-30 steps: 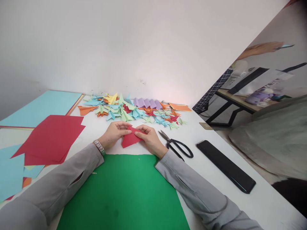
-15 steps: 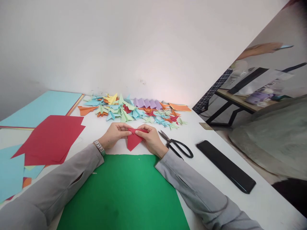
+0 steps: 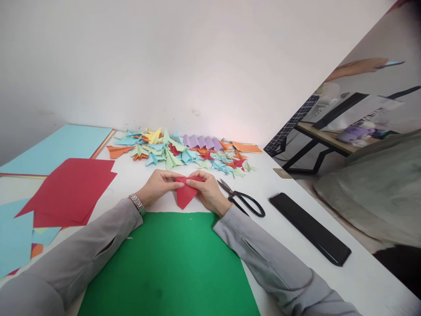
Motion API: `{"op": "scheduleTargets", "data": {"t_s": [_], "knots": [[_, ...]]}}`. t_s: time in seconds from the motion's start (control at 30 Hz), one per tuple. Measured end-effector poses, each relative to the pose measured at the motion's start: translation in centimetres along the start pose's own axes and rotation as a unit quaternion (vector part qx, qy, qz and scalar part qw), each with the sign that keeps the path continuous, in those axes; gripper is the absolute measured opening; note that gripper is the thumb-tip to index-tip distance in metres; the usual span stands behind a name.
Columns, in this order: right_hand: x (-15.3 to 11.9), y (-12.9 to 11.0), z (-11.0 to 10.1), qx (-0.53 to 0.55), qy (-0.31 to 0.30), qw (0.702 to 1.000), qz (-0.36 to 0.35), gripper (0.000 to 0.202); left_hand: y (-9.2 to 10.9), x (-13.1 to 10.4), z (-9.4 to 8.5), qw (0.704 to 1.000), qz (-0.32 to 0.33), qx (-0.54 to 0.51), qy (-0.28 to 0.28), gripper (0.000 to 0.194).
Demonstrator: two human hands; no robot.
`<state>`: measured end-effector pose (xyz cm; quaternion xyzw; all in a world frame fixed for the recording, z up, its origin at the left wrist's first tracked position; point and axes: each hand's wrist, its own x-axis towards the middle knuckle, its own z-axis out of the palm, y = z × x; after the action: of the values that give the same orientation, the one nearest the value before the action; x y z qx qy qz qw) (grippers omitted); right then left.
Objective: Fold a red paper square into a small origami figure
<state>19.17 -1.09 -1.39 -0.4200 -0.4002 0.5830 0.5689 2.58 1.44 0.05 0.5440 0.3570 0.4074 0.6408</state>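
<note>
Between my two hands is a small piece of folded red paper (image 3: pixel 186 195), its pointed end hanging toward me. My left hand (image 3: pixel 158 186) pinches its left upper edge between thumb and fingers. On the other side, my right hand (image 3: pixel 209 192) grips the right upper part, thumb pressed on the front. The fingers behind the paper are partly hidden. Just below lies a large green sheet (image 3: pixel 167 263), over which both forearms reach. Black-handled scissors (image 3: pixel 241 197) rest to the right of my right hand, blades pointing away from me.
Folded paper shapes (image 3: pixel 171 153) in many colours are heaped along the wall. Red sheets (image 3: pixel 72 188) and a light blue stack (image 3: pixel 59 147) lie at left. A long black case (image 3: pixel 309 228) is on the right. Beyond the table's right edge, another person's hand (image 3: pixel 365 66) holds something thin.
The folded red paper has shifted slightly down and to the right, and my left thumb has slid a little right along it. Both hands keep their hold.
</note>
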Motion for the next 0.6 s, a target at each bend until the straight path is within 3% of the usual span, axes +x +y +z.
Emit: {"op": "scheduleTargets", "data": {"t_s": [0.3,0.6], "knots": [[0.13,0.19,0.02,0.0,0.039,0.999,-0.024,0.055,-0.01,-0.1,0.14,0.995,0.075,0.067,0.014,0.025],[0.03,0.02,-0.23,-0.019,-0.012,1.0,-0.003,0.044,-0.54,0.27,-0.14,0.983,0.141,0.119,-0.008,0.022]]}}
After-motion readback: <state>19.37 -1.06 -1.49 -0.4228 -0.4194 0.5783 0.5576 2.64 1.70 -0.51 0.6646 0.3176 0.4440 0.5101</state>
